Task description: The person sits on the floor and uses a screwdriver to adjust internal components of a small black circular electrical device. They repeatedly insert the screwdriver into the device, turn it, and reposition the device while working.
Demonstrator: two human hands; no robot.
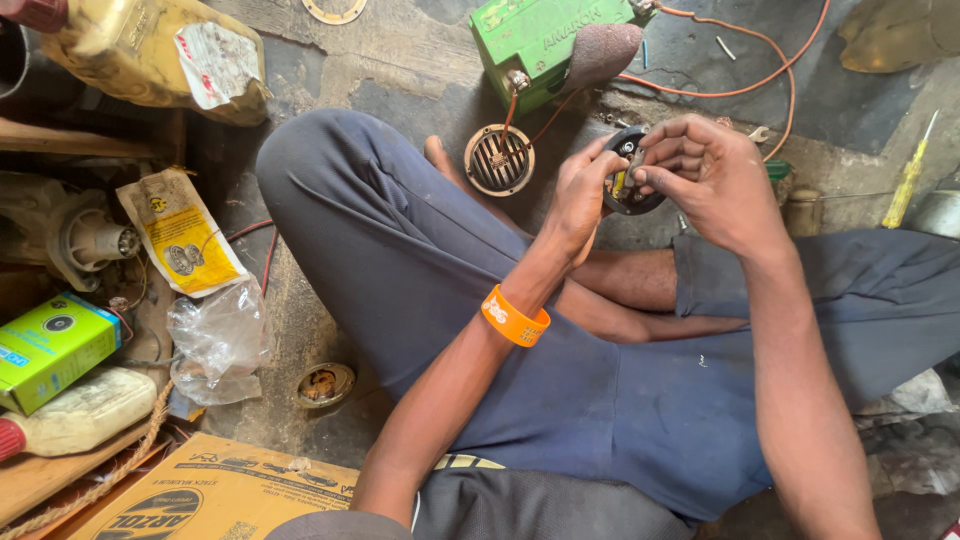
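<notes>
**Both hands on small round black part, held over the lap**

Person sits cross-legged on a stained concrete floor point(400, 60), dark blue trousers. Left hand point(578, 195) grips the round black part point(630, 185) from its left edge – fingers curled round the rim, thumb on the near side. Orange wristband point(515, 317) on that wrist. Right hand point(705, 170) closes over the part from the right, fingertips pinched on something small at its centre – too small to tell what. A yellowish bit shows on the part's face between the two hands. Part is off the floor, above the crossed shins, just right of the round metal grille point(499, 159).

Grille lies flat on the floor beside a bare foot. Two thin wires run from it up to the green battery point(530, 45) standing near the top of the view. A brown-tipped tool head point(600, 52) rests against the battery's right side. Orange cable point(760, 80) loops across the floor behind the hands.

Left side: yellow oil jug point(150, 55), yellow printed pouch point(180, 232), crumpled clear plastic bag point(218, 340), green carton point(52, 350), small rusty round cap point(325, 384) on the floor. Cardboard box point(215, 495) at the bottom edge. Yellow-handled screwdriver point(908, 180) lies far right, well apart from the hands.
</notes>
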